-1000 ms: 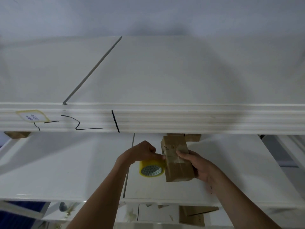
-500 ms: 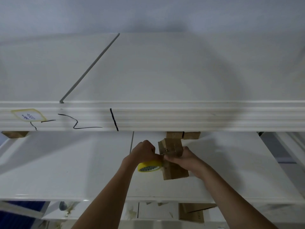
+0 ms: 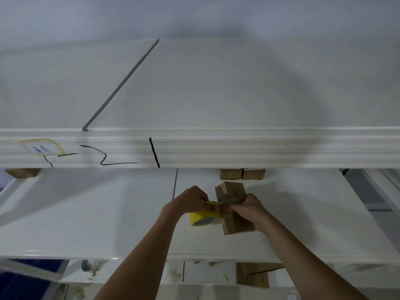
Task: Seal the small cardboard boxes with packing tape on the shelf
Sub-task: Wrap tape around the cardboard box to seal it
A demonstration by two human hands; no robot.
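A small brown cardboard box stands on end on the white middle shelf, with clear tape across its upper part. My right hand grips the box's right side, fingers curled over the taped band. My left hand holds a yellow roll of packing tape just left of the box, touching it. A short strip of tape runs from the roll to the box.
Two more small cardboard boxes sit side by side at the back of the shelf, partly hidden by the upper shelf's front edge. Another brown box peeks out at far left. Flattened cardboard lies on the shelf below.
The box has turned more upright. My right hand has shifted from its lower front to its right side over the tape. The roll has tilted and stays against the box.
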